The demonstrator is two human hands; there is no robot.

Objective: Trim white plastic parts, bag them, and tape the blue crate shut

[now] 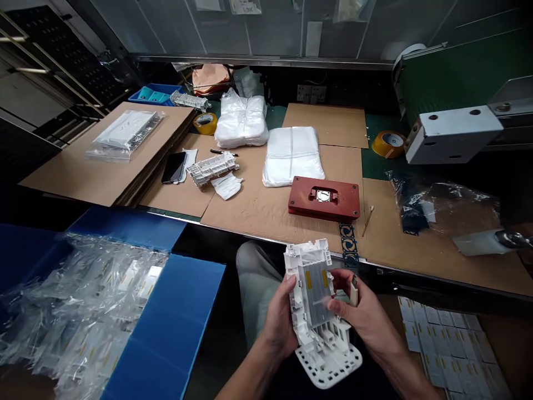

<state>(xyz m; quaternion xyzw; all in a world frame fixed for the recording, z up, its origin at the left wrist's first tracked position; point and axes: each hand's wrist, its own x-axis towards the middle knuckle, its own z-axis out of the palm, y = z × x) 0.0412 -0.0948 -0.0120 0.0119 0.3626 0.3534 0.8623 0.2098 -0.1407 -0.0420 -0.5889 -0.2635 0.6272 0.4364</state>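
Observation:
I hold a white moulded plastic part (316, 311) over my lap, below the table's front edge. It has a grey panel with two yellow strips on its face. My left hand (280, 325) grips its left side, fingers wrapped round it. My right hand (361, 314) is closed at the part's right side, the index finger pressing on the grey panel and a small beige piece (354, 290) pinched between thumb and fingers.
A red fixture (323, 198) lies on the cardboard-covered table (258, 208). Behind it are stacks of white bags (292, 154), another white part (211, 168), a phone (174, 166) and tape rolls (388, 144). A blue box (175, 328) of bagged parts stands left. Labels (441, 344) lie right.

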